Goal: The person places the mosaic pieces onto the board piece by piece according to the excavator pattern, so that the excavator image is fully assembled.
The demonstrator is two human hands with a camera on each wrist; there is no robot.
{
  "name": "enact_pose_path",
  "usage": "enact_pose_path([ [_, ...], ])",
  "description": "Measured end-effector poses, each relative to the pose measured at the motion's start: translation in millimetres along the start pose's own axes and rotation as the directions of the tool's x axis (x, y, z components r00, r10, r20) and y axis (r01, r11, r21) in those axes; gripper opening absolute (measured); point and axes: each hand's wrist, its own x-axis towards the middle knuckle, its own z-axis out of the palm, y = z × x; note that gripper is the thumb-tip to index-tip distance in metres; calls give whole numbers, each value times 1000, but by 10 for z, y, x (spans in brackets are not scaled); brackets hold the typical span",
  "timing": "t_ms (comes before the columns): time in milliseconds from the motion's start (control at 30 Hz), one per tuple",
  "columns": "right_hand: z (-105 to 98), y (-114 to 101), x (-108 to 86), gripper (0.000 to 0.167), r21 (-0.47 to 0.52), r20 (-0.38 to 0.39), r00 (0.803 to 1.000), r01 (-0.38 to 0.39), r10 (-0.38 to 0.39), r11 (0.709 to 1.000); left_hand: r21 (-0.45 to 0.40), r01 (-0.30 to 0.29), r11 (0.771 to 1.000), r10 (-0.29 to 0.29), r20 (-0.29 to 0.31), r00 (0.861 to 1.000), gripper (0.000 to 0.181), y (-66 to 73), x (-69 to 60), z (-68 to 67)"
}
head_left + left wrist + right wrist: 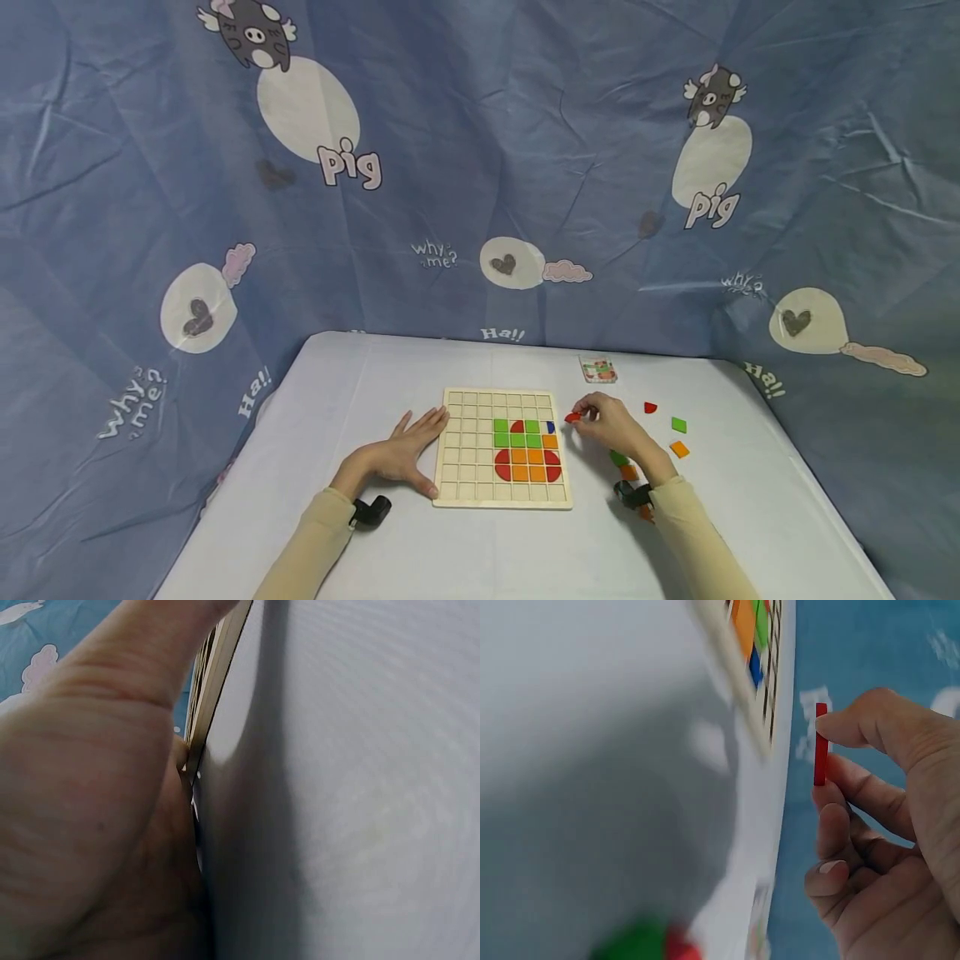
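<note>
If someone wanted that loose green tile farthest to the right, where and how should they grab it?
I'd pinch the green tile by its left and right edges, coming from above, probably with the right hand once it puts down its red piece. The tile lies flat and straight-sided; those edges look free, while an orange tile lies close on its near side.

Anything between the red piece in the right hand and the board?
Nothing: in the head view, only a narrow bare strip of white tabletop shows between red piece and board.
</note>
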Motion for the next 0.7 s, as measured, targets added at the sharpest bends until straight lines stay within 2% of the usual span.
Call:
enact_pose_path([
  [67, 97, -111, 124, 15, -17, 25, 998, 53, -52, 998, 0, 0, 1000, 0, 2, 1000, 131, 2, 4, 1],
  [233, 315, -362, 383, 13, -56, 85, 990, 116, -111, 992, 5, 3, 1000, -3, 4, 1000, 131, 15, 19, 0],
  [533, 604, -603, 662, 14, -41, 172, 970, 180, -170, 983, 0, 4, 1000, -4, 0, 1000, 132, 26, -2, -7],
  [700, 680, -657, 743, 14, -35, 205, 965, 173, -162, 984, 2, 8, 1000, -8, -6, 1000, 131, 21, -6, -7],
])
